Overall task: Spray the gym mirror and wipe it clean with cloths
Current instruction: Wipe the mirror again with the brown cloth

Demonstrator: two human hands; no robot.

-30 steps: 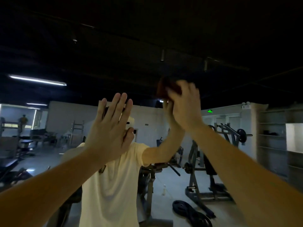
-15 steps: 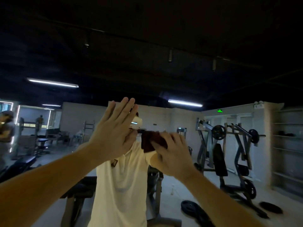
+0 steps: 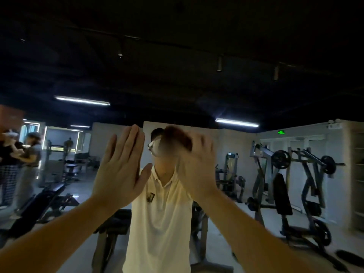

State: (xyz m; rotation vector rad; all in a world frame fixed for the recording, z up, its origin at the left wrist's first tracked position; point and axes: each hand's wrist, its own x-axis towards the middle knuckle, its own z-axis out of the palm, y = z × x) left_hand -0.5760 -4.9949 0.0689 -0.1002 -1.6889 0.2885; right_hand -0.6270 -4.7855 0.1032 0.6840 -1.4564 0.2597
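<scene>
The gym mirror point(image 3: 226, 85) fills the whole view and reflects the dim room. My left hand point(image 3: 120, 170) lies flat against the glass, fingers straight and together, pointing up. Just right of it, my right hand point(image 3: 197, 170) presses a dark reddish-brown cloth point(image 3: 177, 138) onto the mirror; both are blurred by motion. The cloth shows above and left of my fingertips, and my thumb is hidden. Behind my hands is my own reflection in a cream polo shirt point(image 3: 159, 223).
Reflected in the glass are plate-loaded weight machines point(image 3: 291, 184) on the right, benches point(image 3: 49, 198) on the left, people standing at the far left point(image 3: 23, 164), and dark weight plates on the floor point(image 3: 350, 259).
My right hand swept the cloth down from high on the mirror to chest height, then back up a little. My left hand stayed flat on the glass. The view turned slightly.
</scene>
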